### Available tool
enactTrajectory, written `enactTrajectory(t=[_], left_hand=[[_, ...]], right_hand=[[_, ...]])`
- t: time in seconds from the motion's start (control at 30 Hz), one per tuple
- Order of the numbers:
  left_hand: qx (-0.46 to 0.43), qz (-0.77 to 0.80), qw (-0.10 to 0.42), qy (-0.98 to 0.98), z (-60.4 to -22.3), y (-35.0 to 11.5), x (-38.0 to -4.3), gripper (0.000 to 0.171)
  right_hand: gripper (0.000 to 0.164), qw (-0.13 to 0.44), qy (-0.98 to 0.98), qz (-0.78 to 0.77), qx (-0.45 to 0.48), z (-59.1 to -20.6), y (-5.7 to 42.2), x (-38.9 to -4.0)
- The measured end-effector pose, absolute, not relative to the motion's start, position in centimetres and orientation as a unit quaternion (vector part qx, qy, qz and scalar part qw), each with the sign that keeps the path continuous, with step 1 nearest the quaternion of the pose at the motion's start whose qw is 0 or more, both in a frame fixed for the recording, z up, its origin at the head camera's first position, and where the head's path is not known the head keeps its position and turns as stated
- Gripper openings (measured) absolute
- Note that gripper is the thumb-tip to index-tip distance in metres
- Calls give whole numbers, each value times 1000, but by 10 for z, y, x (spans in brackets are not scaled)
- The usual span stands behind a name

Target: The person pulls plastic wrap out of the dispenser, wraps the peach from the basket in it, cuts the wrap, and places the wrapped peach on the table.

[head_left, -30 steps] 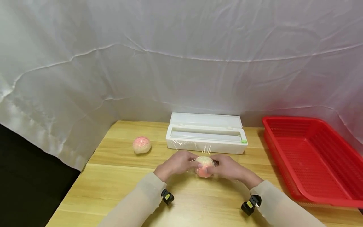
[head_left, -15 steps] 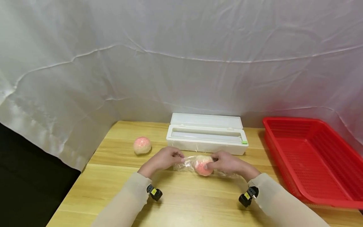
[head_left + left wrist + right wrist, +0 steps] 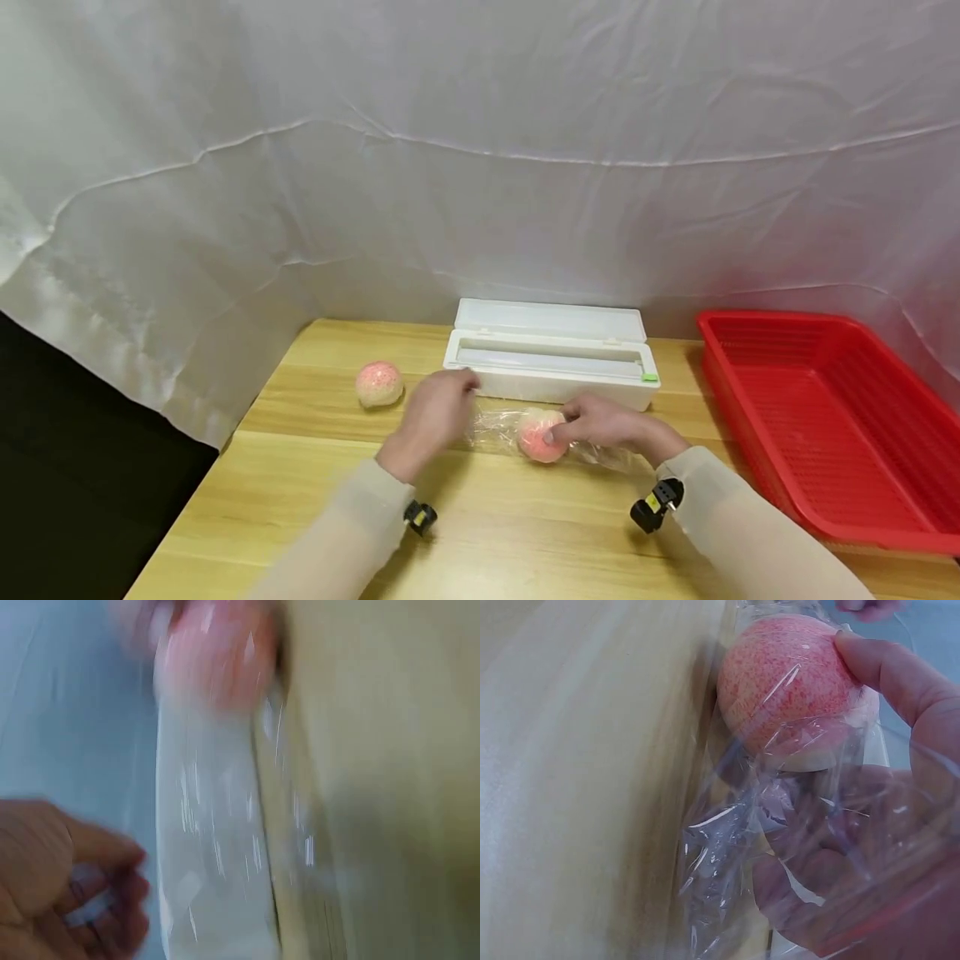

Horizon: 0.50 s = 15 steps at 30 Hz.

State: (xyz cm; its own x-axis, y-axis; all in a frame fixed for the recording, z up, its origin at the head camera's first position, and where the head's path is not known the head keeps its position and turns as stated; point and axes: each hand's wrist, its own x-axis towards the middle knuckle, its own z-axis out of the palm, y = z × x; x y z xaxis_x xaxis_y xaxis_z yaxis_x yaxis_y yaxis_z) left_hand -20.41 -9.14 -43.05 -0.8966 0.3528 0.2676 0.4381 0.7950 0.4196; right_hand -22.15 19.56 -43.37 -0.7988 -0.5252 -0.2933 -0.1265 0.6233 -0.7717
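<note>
My right hand grips a pink and cream peach, with the thumb on its side in the right wrist view. Clear plastic wrap covers the peach and bunches over my right fingers. More wrap spreads leftward across the table in the head view. My left hand is blurred, its fingers curled near the front left corner of a white wrap box. In the left wrist view the left thumb and forefinger come close together; I cannot tell whether they pinch the wrap's edge.
The wrap box's lid stands open, with a roll inside and a green piece at its right end. A second peach sits at the left. At the right is a red basket. Pale cloth hangs behind the wooden table.
My left hand left the peach, drew the wrap out leftward, then moved up toward the wrap box's left corner. My right hand has stayed on the peach.
</note>
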Motion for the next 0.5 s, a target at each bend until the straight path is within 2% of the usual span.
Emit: enactTrajectory(t=[0.07,0.17,0.27,0.37,0.43,0.5], left_hand=[[-307,-206,114,-922,-431,-71,-194,22],[-411,-147,125,-891,-439,-47,-183,44],[-422,-120,151,-886,-447,-34,-181,53],[-408,-140,165,-887,-451,-29,-184,49],[-407,-151,164,-886,-451,-29,-188,45],[-409,-152,153,-887,-450,-31,-190,47]], right_hand=[[29,257,865,-391,-183,-433,197,-222],[28,255,865,-393,-179,-433,197,-224],[26,255,862,-398,-183,-434,195,-225],[26,249,863,-396,-189,-433,193,-221],[29,214,886,-366,-190,-431,190,-216],[32,149,919,-313,-188,-430,185,-210]])
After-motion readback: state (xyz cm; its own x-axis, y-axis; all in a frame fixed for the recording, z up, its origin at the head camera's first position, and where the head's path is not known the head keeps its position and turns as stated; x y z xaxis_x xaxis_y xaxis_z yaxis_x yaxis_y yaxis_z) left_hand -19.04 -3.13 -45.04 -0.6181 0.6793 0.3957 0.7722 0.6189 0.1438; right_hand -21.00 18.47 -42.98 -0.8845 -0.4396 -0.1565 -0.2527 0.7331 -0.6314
